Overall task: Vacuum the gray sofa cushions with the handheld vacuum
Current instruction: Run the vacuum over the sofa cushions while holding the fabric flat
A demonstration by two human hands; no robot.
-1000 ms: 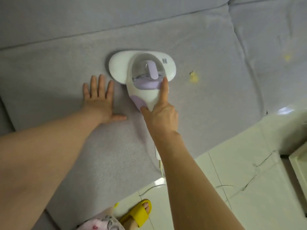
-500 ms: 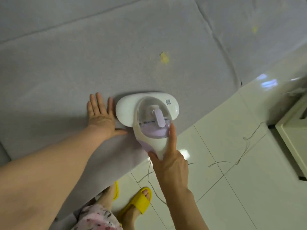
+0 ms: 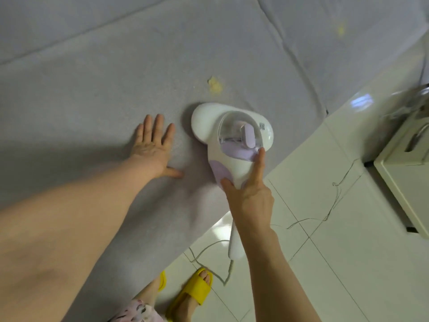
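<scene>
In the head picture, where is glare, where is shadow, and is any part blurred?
Head view: glare on the glossy white floor tiles; a soft shadow on the gray fabric sofa cushion beside the left hand; the right edge is motion-blurred; the white and lilac handheld vacuum looks sharp.

One view only, worn on the head, looking steeply down: the yellow slippers (image 3: 197,291) sit right at the bottom edge. Wide lens, close in: both forearms reach in from the lower part of the frame, left hand (image 3: 152,147) left of centre, right hand (image 3: 248,196) just below centre, vacuum (image 3: 232,135) at mid-frame. Sofa cushion (image 3: 116,77) fills the upper left, its front edge running diagonally; tiled floor (image 3: 348,228) takes the lower right.
</scene>
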